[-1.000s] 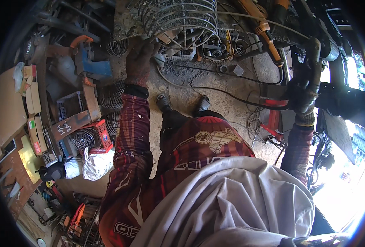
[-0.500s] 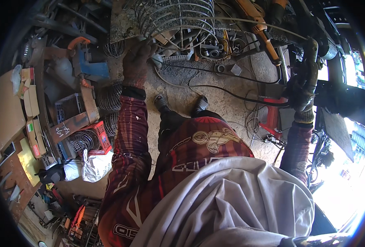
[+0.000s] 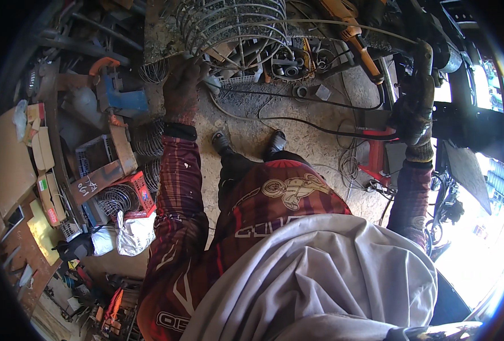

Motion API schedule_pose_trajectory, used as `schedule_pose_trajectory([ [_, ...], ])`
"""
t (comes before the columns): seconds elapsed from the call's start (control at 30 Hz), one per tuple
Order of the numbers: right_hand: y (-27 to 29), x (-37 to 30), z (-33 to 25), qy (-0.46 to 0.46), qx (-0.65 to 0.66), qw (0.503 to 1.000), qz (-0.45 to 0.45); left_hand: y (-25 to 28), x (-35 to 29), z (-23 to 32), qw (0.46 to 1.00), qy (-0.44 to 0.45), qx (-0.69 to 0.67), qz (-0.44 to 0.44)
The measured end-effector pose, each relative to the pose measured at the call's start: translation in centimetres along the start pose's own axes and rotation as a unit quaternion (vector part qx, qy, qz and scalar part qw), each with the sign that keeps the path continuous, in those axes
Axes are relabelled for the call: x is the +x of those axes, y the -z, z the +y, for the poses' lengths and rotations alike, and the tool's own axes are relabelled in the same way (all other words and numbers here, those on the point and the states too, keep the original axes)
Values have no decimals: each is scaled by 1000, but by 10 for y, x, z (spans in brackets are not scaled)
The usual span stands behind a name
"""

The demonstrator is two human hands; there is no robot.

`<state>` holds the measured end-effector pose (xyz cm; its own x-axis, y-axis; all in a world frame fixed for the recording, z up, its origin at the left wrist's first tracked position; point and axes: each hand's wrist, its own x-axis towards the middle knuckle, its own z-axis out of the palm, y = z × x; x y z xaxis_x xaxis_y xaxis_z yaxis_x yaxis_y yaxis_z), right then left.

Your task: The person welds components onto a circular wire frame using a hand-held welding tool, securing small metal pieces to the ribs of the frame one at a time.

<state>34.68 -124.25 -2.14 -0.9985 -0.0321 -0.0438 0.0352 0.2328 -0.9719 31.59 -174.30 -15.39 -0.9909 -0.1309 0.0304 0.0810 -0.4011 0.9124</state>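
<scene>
At the top of the view lies a large coil of grey metal wire (image 3: 232, 25), its loops spread over a rough work surface. My left hand (image 3: 182, 91), in a dirty glove, is closed at the coil's near left side, on the wire. A long straight rod (image 3: 348, 23) runs from the coil to the right. My right hand (image 3: 408, 122), also gloved, is closed around a worn metal lever (image 3: 425, 68), beside the rod's right end. Its fingers are partly lost in shadow.
An orange power tool (image 3: 363, 54) lies right of the coil. Black cable (image 3: 320, 133) crosses the floor by my feet. A blue and orange clamp-like piece (image 3: 118, 94), boxes (image 3: 7, 156) and wire coils (image 3: 115, 199) crowd the left. A red metal frame (image 3: 374, 159) stands at right.
My left hand and the wire coil have shifted slightly to the left, along with a small shift of the whole view. Both hands keep their grip.
</scene>
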Motion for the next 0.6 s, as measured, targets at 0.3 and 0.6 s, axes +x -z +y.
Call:
schedule_pose_trajectory([
  [0.3,1,4,3,-11,8,1000,-8,-3,-1,2,1000,1,5,16],
  [0.6,9,6,13,-37,21,999,-24,-3,0,-1,1000,5,-17,17],
])
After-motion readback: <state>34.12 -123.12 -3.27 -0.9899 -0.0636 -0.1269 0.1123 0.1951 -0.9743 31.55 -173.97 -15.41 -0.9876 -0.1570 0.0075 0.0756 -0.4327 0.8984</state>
